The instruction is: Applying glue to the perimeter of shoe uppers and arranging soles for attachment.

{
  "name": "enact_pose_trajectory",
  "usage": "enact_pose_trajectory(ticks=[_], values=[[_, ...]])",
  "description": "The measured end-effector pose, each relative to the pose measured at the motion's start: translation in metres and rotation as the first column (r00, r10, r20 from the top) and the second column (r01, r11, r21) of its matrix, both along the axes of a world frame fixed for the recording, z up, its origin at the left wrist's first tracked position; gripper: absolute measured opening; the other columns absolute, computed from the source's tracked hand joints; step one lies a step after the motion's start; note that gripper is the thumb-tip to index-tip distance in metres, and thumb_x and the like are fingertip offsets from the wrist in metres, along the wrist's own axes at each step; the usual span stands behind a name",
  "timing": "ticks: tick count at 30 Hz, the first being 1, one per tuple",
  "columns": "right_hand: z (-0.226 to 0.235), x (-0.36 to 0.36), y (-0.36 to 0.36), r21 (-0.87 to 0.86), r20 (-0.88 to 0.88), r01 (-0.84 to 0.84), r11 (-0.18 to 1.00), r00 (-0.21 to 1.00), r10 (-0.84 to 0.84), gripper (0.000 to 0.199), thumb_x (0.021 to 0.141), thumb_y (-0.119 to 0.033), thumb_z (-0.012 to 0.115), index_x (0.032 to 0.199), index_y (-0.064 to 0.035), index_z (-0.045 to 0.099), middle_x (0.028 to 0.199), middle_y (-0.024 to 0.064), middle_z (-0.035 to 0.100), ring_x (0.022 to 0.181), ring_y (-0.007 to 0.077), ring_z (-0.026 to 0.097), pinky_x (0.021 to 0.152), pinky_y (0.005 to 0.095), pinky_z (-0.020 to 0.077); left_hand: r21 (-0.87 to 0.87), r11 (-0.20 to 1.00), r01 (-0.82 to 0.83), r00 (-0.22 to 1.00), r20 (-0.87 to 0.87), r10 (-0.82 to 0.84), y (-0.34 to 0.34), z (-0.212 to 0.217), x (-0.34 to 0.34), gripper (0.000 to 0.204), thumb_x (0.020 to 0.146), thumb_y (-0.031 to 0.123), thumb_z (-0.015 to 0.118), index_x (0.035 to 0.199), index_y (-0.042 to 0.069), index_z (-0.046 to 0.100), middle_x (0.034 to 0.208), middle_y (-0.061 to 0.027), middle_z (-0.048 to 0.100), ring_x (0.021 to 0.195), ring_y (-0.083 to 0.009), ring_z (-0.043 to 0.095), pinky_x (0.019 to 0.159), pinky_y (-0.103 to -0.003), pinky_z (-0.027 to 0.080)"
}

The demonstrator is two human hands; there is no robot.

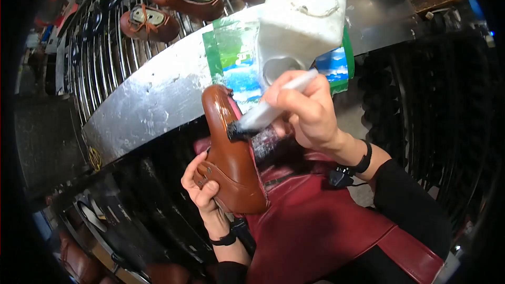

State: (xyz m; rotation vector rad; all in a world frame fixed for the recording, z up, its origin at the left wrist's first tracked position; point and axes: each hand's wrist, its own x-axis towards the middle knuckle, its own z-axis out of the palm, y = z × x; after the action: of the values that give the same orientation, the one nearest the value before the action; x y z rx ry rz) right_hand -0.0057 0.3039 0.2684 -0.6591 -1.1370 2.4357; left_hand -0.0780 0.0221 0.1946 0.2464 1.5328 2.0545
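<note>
A glossy brown leather shoe, tilted with its toe pointing away from me, rests against my lap. My left hand is closed around its heel end, thumb on the near side. In my right hand is a brush with a pale handle, gripped between thumb and fingers. Its dark bristles touch the shoe's right edge near the toe. The brush handle looks slightly blurred. Just beyond my right hand stands a white plastic container with a round opening facing me; its contents are hidden.
The curved metal bench carries a blue-and-green printed sheet under the container. Behind it, several brown laced shoes stand on a rack of metal bars. A maroon apron covers my lap. Dark shelving lines the right side.
</note>
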Motion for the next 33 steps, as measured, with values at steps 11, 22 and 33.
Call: enact_pose_trajectory(ticks=[11, 22, 33], values=[[0.012, 0.075, -0.06, 0.537, -0.013, -0.349, 0.768, 0.907, 0.421, 0.011, 0.084, 0.002, 0.077, 0.091, 0.0075, 0.07, 0.091, 0.0225, 0.077, 0.084, 0.0255, 0.078, 0.077, 0.0355, 0.0619, 0.207, 0.978, -0.036, 0.995, 0.097, 0.017, 0.011, 0.01, -0.027, 0.053, 0.099, 0.023, 0.07, 0.139, -0.01, 0.057, 0.128, -0.0206, 0.07, 0.112, -0.0275, 0.073, 0.099, -0.04, 0.059], [0.034, 0.047, -0.046, 0.635, -0.075, -0.206, 0.745, 0.943, 0.326, 0.012, 0.081, -0.006, 0.08, 0.086, 0.002, 0.073, 0.072, 0.0048, 0.073, 0.064, 0.0069, 0.066, 0.057, 0.0248, 0.0498, 0.194, 0.973, -0.126, 0.975, 0.207, 0.085, 0.022, 0.032, -0.026, 0.04, 0.11, 0.028, 0.052, 0.136, -0.001, 0.059, 0.121, -0.0146, 0.071, 0.103, -0.0219, 0.072, 0.091, -0.036, 0.059], [0.074, 0.0, 0.0, 0.669, -0.222, -0.29, 0.685, 0.801, 0.556, 0.037, 0.067, 0.007, 0.058, 0.102, 0.012, 0.07, 0.104, 0.0209, 0.076, 0.101, 0.0243, 0.075, 0.092, 0.0376, 0.0598, -0.382, 0.863, -0.331, 0.917, -0.347, 0.198, 0.056, 0.03, 0.0, 0.049, 0.091, 0.013, 0.078, 0.135, -0.003, 0.062, 0.124, -0.0122, 0.072, 0.111, -0.0263, 0.071, 0.098, -0.037, 0.056]])
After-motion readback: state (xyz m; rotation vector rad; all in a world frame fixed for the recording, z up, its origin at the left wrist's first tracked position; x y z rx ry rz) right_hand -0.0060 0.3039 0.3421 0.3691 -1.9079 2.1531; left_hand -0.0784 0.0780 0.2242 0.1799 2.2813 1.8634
